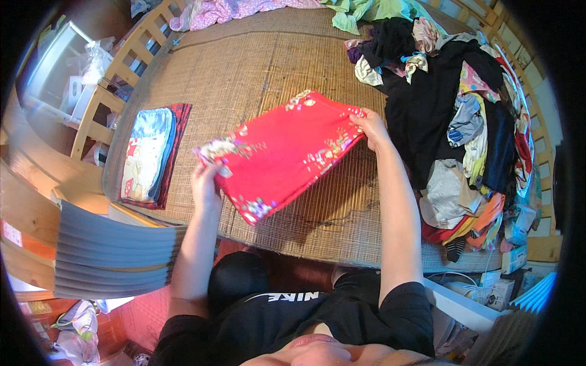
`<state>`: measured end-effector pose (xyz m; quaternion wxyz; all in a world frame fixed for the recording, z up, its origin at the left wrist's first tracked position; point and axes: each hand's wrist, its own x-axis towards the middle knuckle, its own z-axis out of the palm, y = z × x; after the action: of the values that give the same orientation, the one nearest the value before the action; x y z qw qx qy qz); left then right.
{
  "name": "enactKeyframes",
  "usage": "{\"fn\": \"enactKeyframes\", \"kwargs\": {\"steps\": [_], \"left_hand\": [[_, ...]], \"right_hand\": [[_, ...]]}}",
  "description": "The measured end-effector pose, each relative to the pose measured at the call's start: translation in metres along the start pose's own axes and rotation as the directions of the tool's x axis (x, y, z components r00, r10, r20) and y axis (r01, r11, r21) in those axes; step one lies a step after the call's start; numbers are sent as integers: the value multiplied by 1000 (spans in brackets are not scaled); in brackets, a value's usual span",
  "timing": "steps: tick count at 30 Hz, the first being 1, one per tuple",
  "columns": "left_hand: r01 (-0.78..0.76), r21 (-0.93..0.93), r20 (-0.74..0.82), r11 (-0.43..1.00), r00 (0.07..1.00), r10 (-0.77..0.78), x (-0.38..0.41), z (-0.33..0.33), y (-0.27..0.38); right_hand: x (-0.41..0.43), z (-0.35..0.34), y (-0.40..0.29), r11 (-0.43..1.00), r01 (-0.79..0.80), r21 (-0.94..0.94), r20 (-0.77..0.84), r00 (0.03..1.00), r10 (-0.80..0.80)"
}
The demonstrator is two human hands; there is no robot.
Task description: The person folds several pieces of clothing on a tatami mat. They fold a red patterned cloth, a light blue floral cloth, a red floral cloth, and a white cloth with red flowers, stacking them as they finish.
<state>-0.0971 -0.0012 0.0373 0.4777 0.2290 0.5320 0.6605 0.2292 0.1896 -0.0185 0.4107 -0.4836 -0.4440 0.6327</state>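
Observation:
A red cloth garment [284,151] with floral borders is stretched between my two hands above a woven mat [256,68]. My left hand [207,185] grips its left end, where the flower print looks blurred. At the upper right corner, my right hand [371,128] pinches the edge between thumb and fingers. The cloth slants, its right end farther from me than its lower left corner, and it casts a shadow on the mat. What kind of garment it is, I cannot tell.
Folded clothes [149,155] lie stacked on the mat at left. A loose heap of mixed clothes [425,114] covers the right side. Pink dotted fabric [215,13] and green fabric [380,13] lie at the far edge. Wooden bed rails [98,112] flank the mat.

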Motion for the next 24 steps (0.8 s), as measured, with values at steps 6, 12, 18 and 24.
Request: {"fn": "enactKeyframes", "kwargs": {"steps": [6, 12, 18, 24], "left_hand": [[293, -209, 11, 933, 955, -297, 23, -22, -31], [207, 132, -27, 969, 978, -205, 18, -30, -75], [7, 26, -42, 1000, 999, -6, 63, 43, -18], [-153, -194, -172, 969, 978, 120, 167, 101, 94]], "right_hand": [[-2, -9, 40, 994, -110, 19, -10, 994, 110], [-20, -1, 43, 981, -152, -117, 8, 988, 154], [-9, -8, 53, 980, 85, 182, -194, 980, -49], [-9, 0, 92, 865, 311, -393, -333, 829, -450]]}}
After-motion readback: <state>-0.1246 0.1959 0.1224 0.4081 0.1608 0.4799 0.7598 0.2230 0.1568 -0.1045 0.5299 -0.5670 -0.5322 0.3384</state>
